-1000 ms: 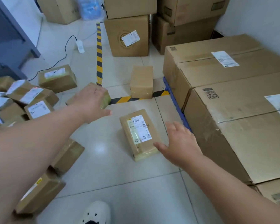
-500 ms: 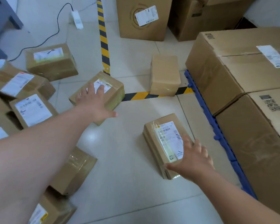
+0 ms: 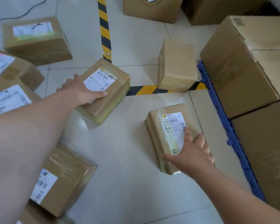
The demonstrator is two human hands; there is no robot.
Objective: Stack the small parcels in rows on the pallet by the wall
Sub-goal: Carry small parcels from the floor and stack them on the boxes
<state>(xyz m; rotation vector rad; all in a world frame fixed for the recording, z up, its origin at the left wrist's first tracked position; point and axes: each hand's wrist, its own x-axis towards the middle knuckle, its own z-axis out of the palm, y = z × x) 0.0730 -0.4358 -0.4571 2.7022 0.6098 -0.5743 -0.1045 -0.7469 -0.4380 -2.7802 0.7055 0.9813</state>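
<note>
Parcel (image 3: 111,101) under spread left hand (image 3: 81,92); second parcel (image 3: 171,126) under right hand (image 3: 192,152).

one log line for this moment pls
left hand: rests on left parcel | right hand: rests on right parcel | parcels: on floor | pallet: holds big boxes
</note>
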